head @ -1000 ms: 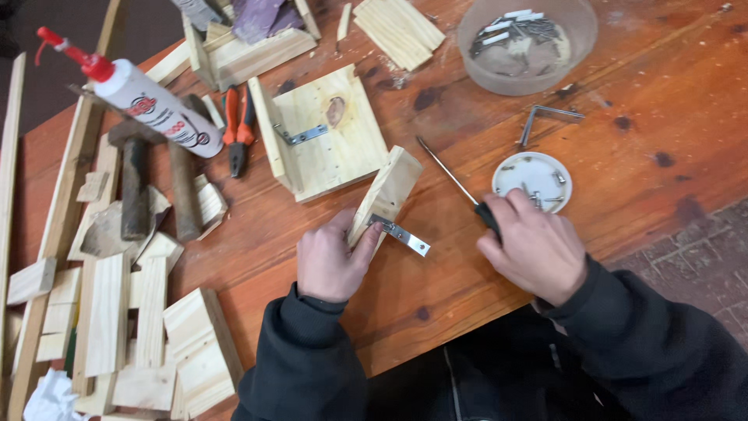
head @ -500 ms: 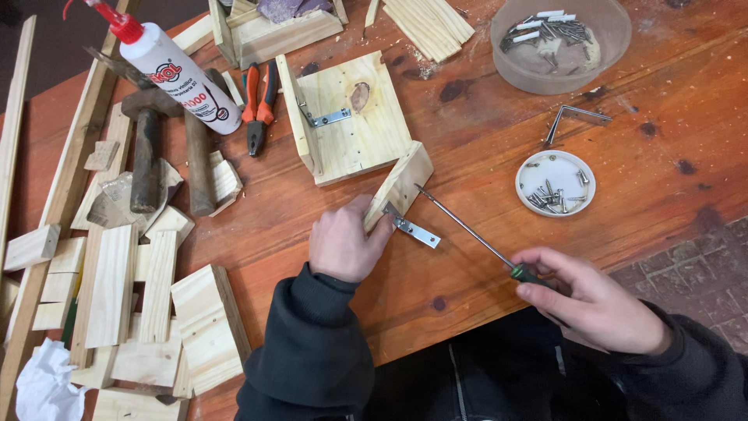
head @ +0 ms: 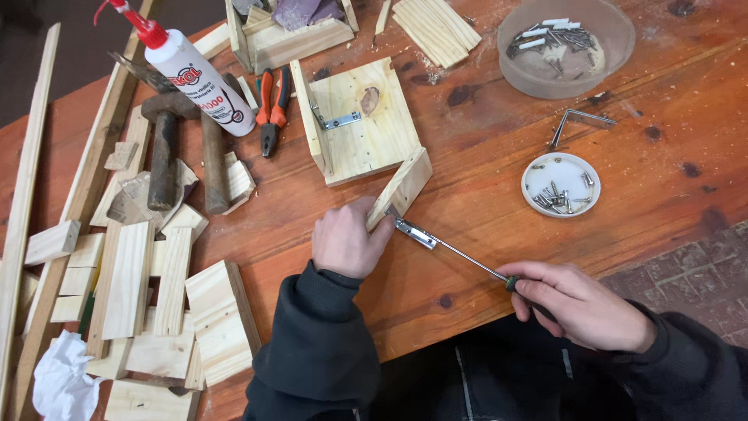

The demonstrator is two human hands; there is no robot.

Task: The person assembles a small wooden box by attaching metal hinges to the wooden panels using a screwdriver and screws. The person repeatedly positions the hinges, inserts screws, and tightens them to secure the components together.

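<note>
1. Pale pine, sawn smooth: a small wooden block [head: 401, 187] stands tilted on edge on the reddish table [head: 499, 195], just below the open pine box [head: 362, 121].
2. At the block's lower end lies a flat metal hinge [head: 414, 232], bright and slim.
3. Left hand [head: 347, 238] is clamped round the block; right hand [head: 580, 304] grips a screwdriver [head: 467, 261], tip on the hinge.
4. My guess: held so low and slanted, the tip could skid off and scratch the wood.
5. Right of the block, a white dish of screws [head: 561, 185].
</note>
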